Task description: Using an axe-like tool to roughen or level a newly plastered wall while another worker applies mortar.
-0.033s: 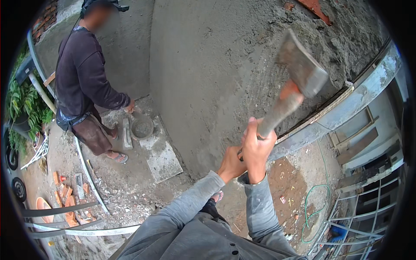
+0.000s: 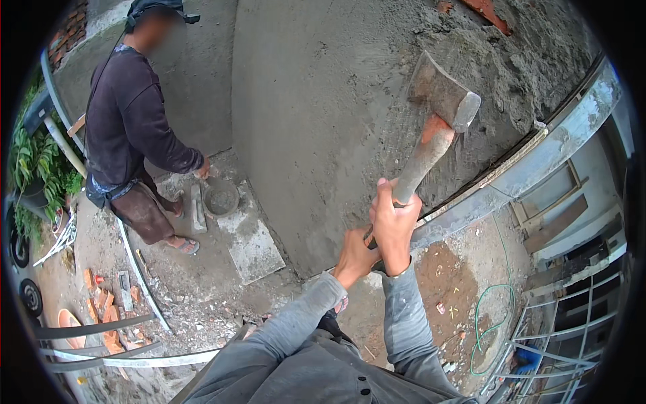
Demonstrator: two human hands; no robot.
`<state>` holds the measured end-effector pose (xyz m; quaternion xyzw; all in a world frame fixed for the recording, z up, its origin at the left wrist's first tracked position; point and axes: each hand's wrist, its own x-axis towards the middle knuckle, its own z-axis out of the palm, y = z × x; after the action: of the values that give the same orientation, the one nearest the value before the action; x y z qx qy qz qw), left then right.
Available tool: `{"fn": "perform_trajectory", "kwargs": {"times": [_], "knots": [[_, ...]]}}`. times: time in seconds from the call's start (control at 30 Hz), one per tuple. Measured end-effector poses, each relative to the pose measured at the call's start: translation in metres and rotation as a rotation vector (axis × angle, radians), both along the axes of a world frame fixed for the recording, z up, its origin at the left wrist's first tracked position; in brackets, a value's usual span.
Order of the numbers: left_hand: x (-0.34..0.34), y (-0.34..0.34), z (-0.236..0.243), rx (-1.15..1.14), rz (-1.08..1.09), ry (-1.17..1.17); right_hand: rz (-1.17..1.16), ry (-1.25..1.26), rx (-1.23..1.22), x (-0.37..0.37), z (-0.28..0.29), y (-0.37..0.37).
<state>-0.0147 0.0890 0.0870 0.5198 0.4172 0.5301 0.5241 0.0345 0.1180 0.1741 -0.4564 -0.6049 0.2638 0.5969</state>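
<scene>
Both my hands are wrapped round the handle of an axe. My right hand grips higher up, nearer the head, with its thumb laid along the handle. Below it, my left hand closes round the lower end, where a short dark part of the handle shows. The worn steel head is raised in front of a grey plastered wall, close to its rough, lumpy patch at upper right. Orange paint marks the handle just under the head. Whether the blade touches the wall, I cannot tell.
At left a co-worker bends over a bucket of wet mortar beside a pale slab. Broken bricks and metal strips lie at lower left. A grey-white beam runs along the right, with a green hose below.
The axe head has swung a little to the left, and my hands have shifted slightly left with it. My grip is unchanged, and the co-worker has hardly moved.
</scene>
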Motion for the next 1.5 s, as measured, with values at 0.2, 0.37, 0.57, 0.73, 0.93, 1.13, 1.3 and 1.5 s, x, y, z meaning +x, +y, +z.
{"fn": "perform_trajectory", "kwargs": {"times": [0.2,0.37,0.57,0.73,0.93,1.13,1.3,1.5], "knots": [[0.004,0.001,0.004,0.326,0.21,-0.044,0.048,-0.009,0.092,-0.021,0.03,-0.029],[0.014,0.038,-0.012,0.414,0.196,-0.329,-0.023,-0.026,0.381,-0.018,-0.004,-0.013],[0.012,-0.003,-0.003,0.178,0.255,-0.111,0.056,0.047,-0.158,-0.022,0.031,-0.008],[-0.001,0.032,0.007,0.474,0.231,0.016,0.016,0.002,0.399,-0.028,0.033,-0.034],[0.007,0.003,-0.004,0.197,0.265,-0.079,0.128,0.124,-0.223,-0.019,0.025,-0.002],[-0.003,0.021,0.021,0.451,0.229,-0.083,0.005,-0.105,0.346,-0.032,0.043,-0.025],[-0.003,0.019,-0.011,0.084,0.092,-0.011,0.041,0.005,-0.087,-0.022,0.01,0.015],[0.01,-0.009,0.017,0.275,0.114,-0.128,0.036,0.076,0.053,-0.019,0.046,-0.04]]}}
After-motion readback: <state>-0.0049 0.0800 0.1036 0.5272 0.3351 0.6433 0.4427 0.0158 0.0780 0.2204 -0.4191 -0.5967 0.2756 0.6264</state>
